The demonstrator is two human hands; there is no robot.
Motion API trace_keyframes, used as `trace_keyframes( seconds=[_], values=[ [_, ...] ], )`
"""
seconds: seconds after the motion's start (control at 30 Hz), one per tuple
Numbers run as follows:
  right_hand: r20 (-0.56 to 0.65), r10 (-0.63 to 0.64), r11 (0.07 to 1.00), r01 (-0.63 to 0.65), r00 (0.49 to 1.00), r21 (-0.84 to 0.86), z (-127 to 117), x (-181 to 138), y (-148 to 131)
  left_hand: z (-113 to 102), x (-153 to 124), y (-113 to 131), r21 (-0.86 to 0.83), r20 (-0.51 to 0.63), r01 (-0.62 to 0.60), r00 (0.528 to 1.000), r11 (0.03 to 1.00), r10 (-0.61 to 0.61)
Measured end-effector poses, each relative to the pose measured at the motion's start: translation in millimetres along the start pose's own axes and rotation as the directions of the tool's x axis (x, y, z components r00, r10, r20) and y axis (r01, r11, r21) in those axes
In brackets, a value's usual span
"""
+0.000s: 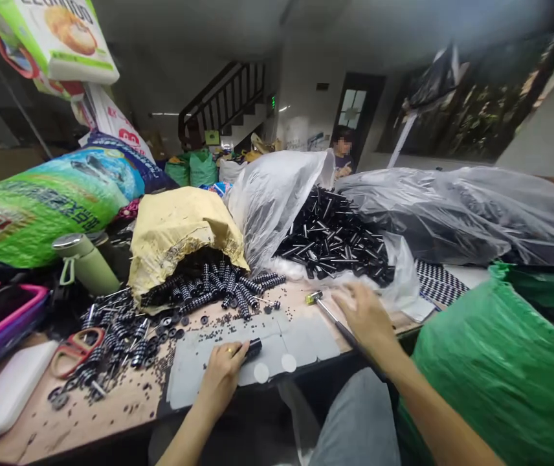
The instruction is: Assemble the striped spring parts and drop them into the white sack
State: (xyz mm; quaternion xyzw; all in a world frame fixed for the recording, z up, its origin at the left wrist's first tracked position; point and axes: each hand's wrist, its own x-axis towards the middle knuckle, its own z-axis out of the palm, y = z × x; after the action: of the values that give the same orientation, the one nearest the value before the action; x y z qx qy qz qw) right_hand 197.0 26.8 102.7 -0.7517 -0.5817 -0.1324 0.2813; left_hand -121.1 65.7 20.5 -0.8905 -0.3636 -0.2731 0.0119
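My left hand (222,374), with a ring on one finger, is closed on a black cylindrical handle (252,350) above the grey mat (189,378). Part of that handle is hidden by the fingers. My right hand (367,318) is open, its fingers apart, just in front of a heap of black handles (330,239) spilling from a clear plastic bag (277,194). Beside it lies a hammer (329,312) with a yellowish head and dark grip, partly covered by my wrist. Black ribbed brush-like rollers (228,285) spill from a yellow sack (184,217).
Scissors (77,353), a white flat box (8,395) and a green bottle (85,264) stand or lie on the left. Tiny dark bits dot the wooden tabletop (131,421). A green sack (490,362) is at the right; a person (342,155) is in the background.
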Motion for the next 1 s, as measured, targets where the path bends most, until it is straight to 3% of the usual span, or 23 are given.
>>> trace_keyframes(
  seconds=[0.13, 0.2, 0.27, 0.33, 0.4, 0.47, 0.53, 0.63, 0.9, 1.0],
  values=[
    [0.232, 0.158, 0.904, -0.047, 0.960, -0.424, 33, -33, 21, -5, 1, 5, 0.069, 0.061, 0.013, 0.998, 0.998, -0.017],
    [0.263, 0.171, 0.884, -0.030, 0.949, -0.466, 41, -41, 26, -7, 2, 8, 0.102, 0.073, 0.022, 0.997, 0.995, -0.030],
    [0.325, 0.188, 0.921, -0.051, 0.927, -0.386, 39, -47, 19, -8, 2, 11, 0.124, 0.060, 0.034, 0.997, 0.992, -0.042],
    [0.449, 0.175, 0.975, -0.092, 0.876, -0.201, 30, -55, -3, -8, 3, 14, 0.146, 0.046, 0.047, 0.998, 0.988, -0.054],
    [0.561, 0.086, 0.991, -0.126, 0.823, 0.033, 18, -68, -33, -8, 2, 14, 0.171, 0.039, 0.055, 0.997, 0.984, -0.062],
    [0.593, 0.001, 0.962, -0.163, 0.805, 0.220, 8, -84, -62, -7, 2, 14, 0.197, 0.031, 0.065, 0.997, 0.978, -0.073],
    [0.604, -0.012, 0.941, -0.196, 0.797, 0.277, 3, -98, -82, -7, 1, 14, 0.216, 0.031, 0.079, 0.996, 0.973, -0.088],
    [0.646, 0.011, 0.950, -0.210, 0.763, 0.233, 1, -110, -93, -6, 0, 16, 0.233, 0.053, 0.088, 0.993, 0.968, -0.103],
    [0.580, -0.066, 0.878, -0.229, 0.812, 0.420, -25, -107, -119, 16, 2, 56, 0.233, 0.097, 0.221, 0.964, 0.947, -0.249],
    [0.509, -0.133, 0.860, -0.156, 0.850, 0.486, -20, -114, -137, 23, -3, 60, 0.195, 0.143, 0.213, 0.960, 0.957, -0.242]
  ],
)
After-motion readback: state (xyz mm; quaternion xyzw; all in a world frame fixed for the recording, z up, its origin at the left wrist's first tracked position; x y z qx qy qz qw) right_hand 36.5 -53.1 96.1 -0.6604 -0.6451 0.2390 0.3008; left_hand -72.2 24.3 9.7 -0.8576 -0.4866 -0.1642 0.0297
